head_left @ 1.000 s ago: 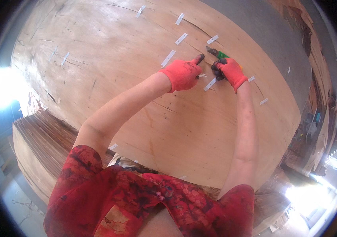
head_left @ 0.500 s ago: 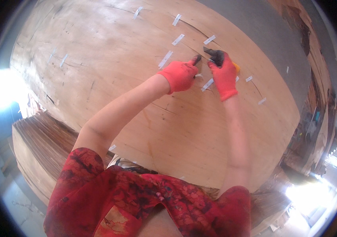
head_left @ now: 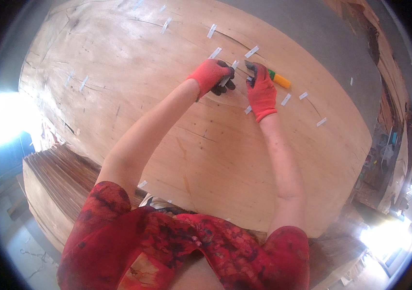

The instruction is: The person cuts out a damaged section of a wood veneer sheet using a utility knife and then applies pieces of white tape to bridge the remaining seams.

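A wide sheet of light wood veneer [head_left: 167,130] lies before me, with thin cracks crossed by short white tape strips. My left hand [head_left: 215,77], in a red glove with dark fingertips, is closed on a small piece of white tape [head_left: 224,81]; its fingers partly hide it. Just beyond those fingers, another white strip [head_left: 235,64] lies across a crack. My right hand [head_left: 261,92], gloved alike, is closed around a knife [head_left: 280,80] with a yellow and green handle. Its dark blade [head_left: 250,64] points left, over the sheet near a crack.
More tape strips [head_left: 252,51] dot the far part of the sheet. At the lower left stands a stack of brown veneer sheets [head_left: 61,174]. Rough-edged wood sheets [head_left: 392,159] rise along the right. Grey floor [head_left: 331,63] shows beyond the far edge.
My left hand has moved left and slightly away, its pointing finger now curled in with the others. My right hand has shifted a little left, and more of the knife's handle shows.
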